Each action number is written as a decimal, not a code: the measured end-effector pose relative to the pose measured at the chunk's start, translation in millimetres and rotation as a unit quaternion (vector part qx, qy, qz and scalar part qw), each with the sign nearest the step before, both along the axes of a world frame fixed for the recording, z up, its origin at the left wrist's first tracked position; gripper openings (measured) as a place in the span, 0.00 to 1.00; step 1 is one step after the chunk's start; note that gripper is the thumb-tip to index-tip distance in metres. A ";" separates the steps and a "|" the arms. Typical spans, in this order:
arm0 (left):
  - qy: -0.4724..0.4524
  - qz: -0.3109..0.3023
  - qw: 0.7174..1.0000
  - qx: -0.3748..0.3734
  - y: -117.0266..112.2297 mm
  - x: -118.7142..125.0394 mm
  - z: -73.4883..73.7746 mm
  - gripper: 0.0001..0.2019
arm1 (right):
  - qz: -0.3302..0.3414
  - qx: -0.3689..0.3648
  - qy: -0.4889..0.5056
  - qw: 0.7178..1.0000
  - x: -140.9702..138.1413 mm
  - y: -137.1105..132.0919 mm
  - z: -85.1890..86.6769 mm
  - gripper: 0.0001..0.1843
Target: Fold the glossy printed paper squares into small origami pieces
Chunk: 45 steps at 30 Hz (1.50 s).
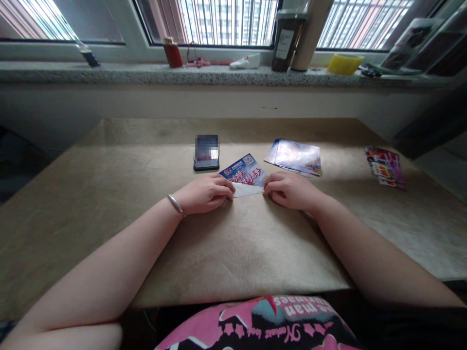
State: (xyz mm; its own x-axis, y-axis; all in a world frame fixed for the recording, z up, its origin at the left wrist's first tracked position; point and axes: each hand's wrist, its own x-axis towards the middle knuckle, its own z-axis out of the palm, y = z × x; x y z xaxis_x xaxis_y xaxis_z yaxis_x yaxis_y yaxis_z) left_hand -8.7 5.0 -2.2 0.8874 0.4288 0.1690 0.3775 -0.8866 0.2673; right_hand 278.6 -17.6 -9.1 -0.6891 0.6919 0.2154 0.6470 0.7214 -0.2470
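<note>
A printed flyer in blue and red, with a QR code at its upper corner, lies on the table. Its near edge is folded over, so a white strip shows toward me. On the left end of that fold my left hand is closed, fingertips pressed to the paper. My right hand pinches the fold's other end. Just beyond the right hand lies a small stack of glossy flyers. A dark phone rests past my left hand, its screen blurred.
Folded colourful leaflets lie at the table's right. Along the stone windowsill stand a red container, a dark lidded jar, a roll of yellow tape and small odds and ends. The table's near edge is close to my body.
</note>
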 end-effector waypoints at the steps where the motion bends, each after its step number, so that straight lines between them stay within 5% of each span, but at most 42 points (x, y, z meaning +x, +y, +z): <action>1: -0.001 -0.001 1.000 -0.005 0.3 -0.5 0.0 0.13 | -0.001 -0.001 -0.003 1.000 1.5 0.2 0.8 0.13; 26: -0.028 0.001 0.998 -0.056 3.5 -4.7 0.3 0.11 | -0.019 -0.055 0.005 0.998 31.1 9.6 2.0 0.12; 37: -0.020 0.084 0.994 0.069 -8.3 12.0 -10.5 0.12 | -0.065 -0.034 0.017 0.997 31.9 10.3 0.0 0.10; 41: -0.009 0.073 0.992 0.100 -10.0 14.8 -15.4 0.14 | -0.111 -0.012 0.060 0.992 26.4 7.7 -0.6 0.09; 45: -0.019 0.052 0.994 0.092 -9.5 15.3 -14.7 0.14 | -0.081 0.018 0.099 0.992 14.7 3.4 -1.2 0.11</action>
State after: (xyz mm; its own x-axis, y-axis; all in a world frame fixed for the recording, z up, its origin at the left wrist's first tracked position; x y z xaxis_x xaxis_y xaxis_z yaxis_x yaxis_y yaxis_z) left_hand 6.5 -4.5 -16.9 0.8308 0.4774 0.2860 0.4631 -0.8781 0.1205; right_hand 293.3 -14.2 -10.3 -0.5107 0.7798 0.3621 0.6965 0.6222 -0.3574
